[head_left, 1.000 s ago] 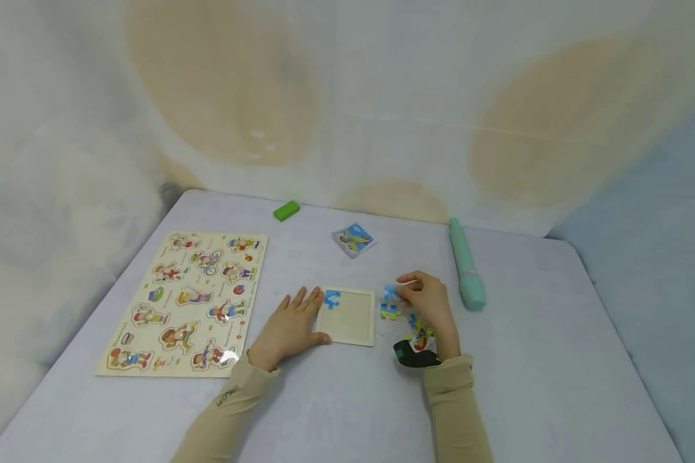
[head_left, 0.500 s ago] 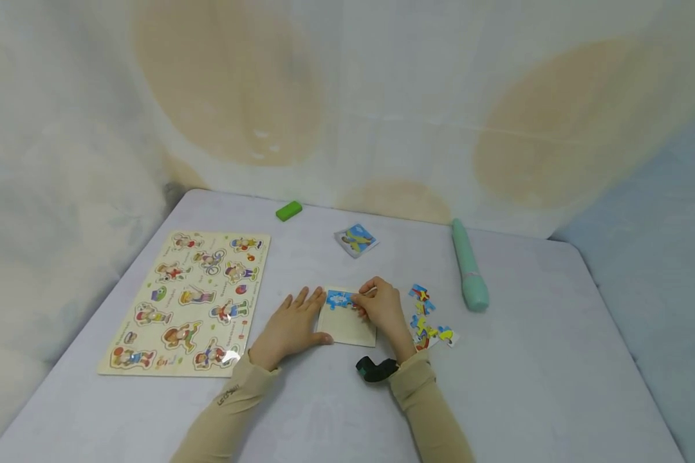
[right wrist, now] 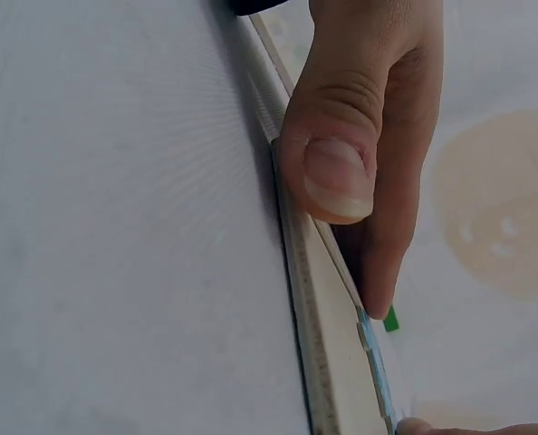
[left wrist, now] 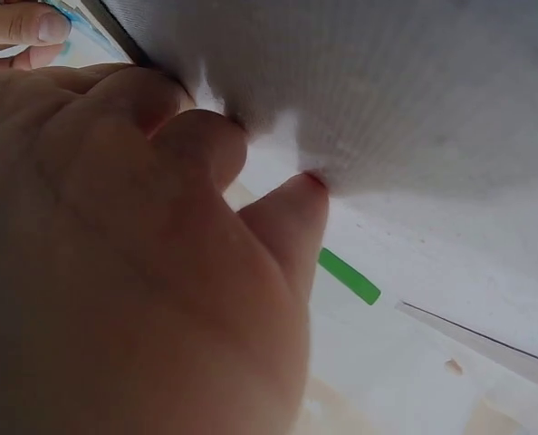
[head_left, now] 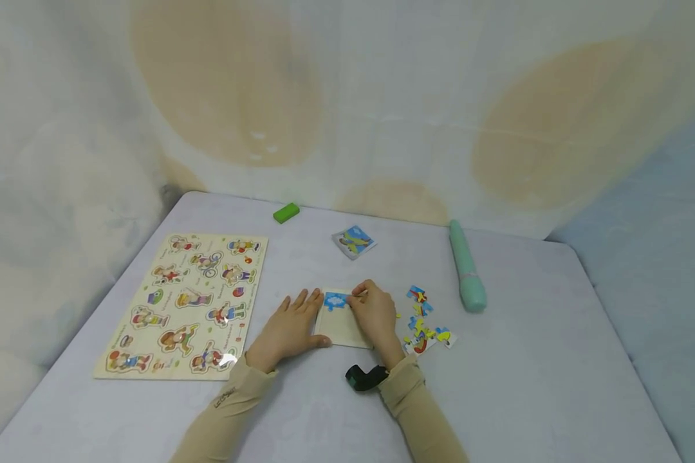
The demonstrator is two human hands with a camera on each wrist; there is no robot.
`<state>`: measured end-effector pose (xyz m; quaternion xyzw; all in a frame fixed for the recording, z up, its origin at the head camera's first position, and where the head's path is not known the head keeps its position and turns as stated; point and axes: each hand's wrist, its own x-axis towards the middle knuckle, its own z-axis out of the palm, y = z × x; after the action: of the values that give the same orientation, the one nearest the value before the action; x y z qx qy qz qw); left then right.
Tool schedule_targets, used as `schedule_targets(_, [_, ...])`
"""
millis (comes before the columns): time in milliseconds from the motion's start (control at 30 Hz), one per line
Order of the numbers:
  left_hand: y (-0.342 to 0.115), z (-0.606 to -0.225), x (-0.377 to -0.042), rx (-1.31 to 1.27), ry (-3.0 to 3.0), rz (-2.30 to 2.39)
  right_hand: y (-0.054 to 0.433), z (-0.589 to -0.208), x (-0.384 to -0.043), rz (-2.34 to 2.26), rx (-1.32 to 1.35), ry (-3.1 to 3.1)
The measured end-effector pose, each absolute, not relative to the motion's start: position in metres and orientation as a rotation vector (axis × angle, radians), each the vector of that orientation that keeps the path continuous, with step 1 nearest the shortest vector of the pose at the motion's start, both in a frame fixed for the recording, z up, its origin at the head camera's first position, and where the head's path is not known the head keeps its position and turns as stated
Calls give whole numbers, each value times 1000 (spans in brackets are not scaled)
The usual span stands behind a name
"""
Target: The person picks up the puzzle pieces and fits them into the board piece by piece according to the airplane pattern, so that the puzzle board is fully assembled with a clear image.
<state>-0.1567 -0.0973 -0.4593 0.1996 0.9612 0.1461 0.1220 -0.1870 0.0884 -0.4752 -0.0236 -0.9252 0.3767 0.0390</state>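
My left hand (head_left: pixel 289 328) lies with fingers spread along the left side of a square wooden puzzle tray (head_left: pixel 344 331), its thumb at the lower edge. Blue jigsaw pieces (head_left: pixel 336 300) are in the tray's upper left, forming part of a top row. At the right end of that row, my right hand (head_left: pixel 375 315) pinches a blue puzzle piece between thumb and fingers, hiding the tray's right side. In the right wrist view, the thumb (right wrist: pixel 337 172) overlaps the tray's rim and a fingertip meets the blue piece (right wrist: pixel 375 362). The left wrist view shows the left hand's knuckles (left wrist: pixel 160 217) close up.
Several loose puzzle pieces (head_left: pixel 421 331) lie right of the tray. A small picture card (head_left: pixel 354 242) and a green block (head_left: pixel 286 213) lie toward the back. A large figure puzzle board (head_left: pixel 185 305) occupies the left, and a mint-green tapered object (head_left: pixel 468 270) lies at right.
My right hand has moved left from the loose pieces to the tray, bringing a blue piece to the top row. It has since shifted slightly there; the left hand has stayed in place.
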Motion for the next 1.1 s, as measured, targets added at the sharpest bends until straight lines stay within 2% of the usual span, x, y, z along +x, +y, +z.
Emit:
schedule_targets(133, [-96,-462,-157,605,2809,421,90,-477,-188,1173,-10,-2840])
schedule_targets(267, [-94,-464,-157,626,2830,411,102,-470,-192,1392,43,-2837])
schedule_targets(367, [-93,-463,-156,632,2837,412,118,-464,-196,1495,-7,-2797])
schedule_targets(633, [-92,-461,-156,633,2828,382,165,-458,-196,992,-277,-2878])
schedule_targets(767, [-92,-461,-157,614,2824,369,176,-460,-195,808,-290,-2952])
schedule_targets(1100, [-93,-465,-157,612,2825,367,180,-463,-196,988,-342,-2832])
